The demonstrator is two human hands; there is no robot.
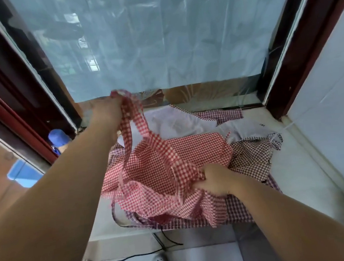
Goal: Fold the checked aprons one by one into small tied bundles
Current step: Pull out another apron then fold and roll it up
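Currently, a person stands at a white counter (pixel 303 180) below a film-covered window. The left hand (pixel 107 109), fingers curled tight, grips the neck strap (pixel 136 121) of a red checked apron (pixel 159 163) and lifts it above the counter's far left side. The right hand (pixel 214 179) clutches a bunch of the same apron's cloth near the front edge, fingers closed into the fabric. The apron's body sags between the hands and partly rests on other aprons spread across the counter, including a brown checked apron (pixel 252 156) toward the right edge. A dark tie (pixel 114 216) trails off the front edge.

Lifting further could drag the aprons underneath along, since loose ties may be tangled together, and pull them over the front edge. The bunched grip may also set crooked creases, making a lopsided bundle.
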